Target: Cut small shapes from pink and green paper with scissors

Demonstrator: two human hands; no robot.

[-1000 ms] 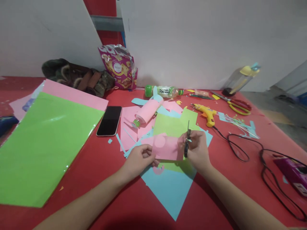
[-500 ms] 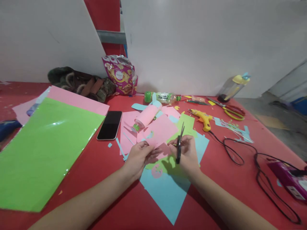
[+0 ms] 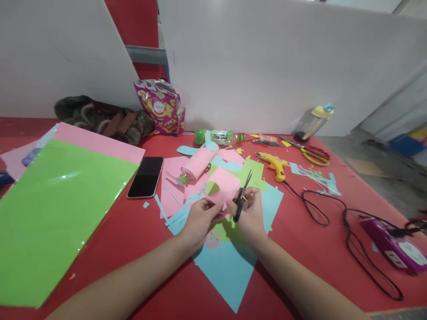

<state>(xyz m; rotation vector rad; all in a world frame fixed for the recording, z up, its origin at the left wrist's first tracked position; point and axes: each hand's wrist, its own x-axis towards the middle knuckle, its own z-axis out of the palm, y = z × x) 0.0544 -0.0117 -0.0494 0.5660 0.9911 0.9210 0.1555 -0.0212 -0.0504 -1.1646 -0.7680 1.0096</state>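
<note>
In the head view, we pinch the pink paper (image 3: 229, 181) with our left hand (image 3: 200, 222), above the worktop (image 3: 310, 240). It is just beyond and between our hands; our right hand (image 3: 251, 218) grips the scissors (image 3: 239, 206).

This looks like a makeshift craft workshop: black scissors (image 3: 239, 203), a glue gun (image 3: 276, 166), paper scraps (image 3: 294, 168) and a power strip (image 3: 388, 244) at a red worktop (image 3: 111, 238), white boards (image 3: 267, 66) behind, and grey floor (image 3: 340, 144) beyond its right edge.
</note>
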